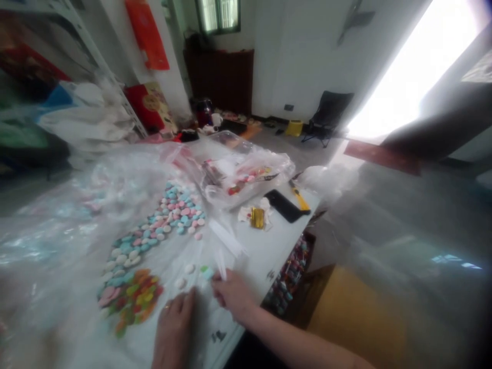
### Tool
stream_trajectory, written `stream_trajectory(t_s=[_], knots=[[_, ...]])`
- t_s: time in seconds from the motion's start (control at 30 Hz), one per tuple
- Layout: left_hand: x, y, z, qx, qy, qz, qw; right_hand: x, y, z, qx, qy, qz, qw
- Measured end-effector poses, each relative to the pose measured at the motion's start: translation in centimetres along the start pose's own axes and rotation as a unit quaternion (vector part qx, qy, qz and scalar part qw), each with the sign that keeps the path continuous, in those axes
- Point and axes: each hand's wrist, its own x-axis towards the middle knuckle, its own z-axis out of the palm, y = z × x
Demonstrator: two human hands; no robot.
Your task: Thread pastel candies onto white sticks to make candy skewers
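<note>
My right hand is closed in a pinch on the end of a narrow clear plastic bag over the white table. Beside its fingertips lies a pale blue and green candy. My left hand, with a ring on one finger, rests on the tabletop, fingers forward and apparently holding nothing. Just past its fingertips are white round candies. A pile of orange, green and red gummy candies lies left of it. Pink, blue and white round candies spread out behind.
Clear plastic sheeting covers the left side. Farther back lie a bag of wrapped sweets, a gold packet, a black phone and a yellow cutter. A box of wrapped items stands below the right edge, near a wooden stool.
</note>
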Motion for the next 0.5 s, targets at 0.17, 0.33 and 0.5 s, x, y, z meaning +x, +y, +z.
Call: stream_trajectory(t_s=[0.17, 0.33, 0.5], knots=[[-0.9, -1.3, 0.8, 0.004, 0.041, -0.028, 0.999, -0.2, -0.2, 0.1, -0.015, -0.005, -0.002, 1.000], [-1.4, -1.5, 0.4, -0.057, 0.046, -0.036, 0.997, -0.2, -0.3, 0.1, -0.043, -0.010, -0.004, 0.999], [-0.9, 0.1, -3.5, -0.313, 0.060, -0.291, 0.902, -1.9, -0.6, 0.1, -0.138, -0.005, -0.001, 0.990]])
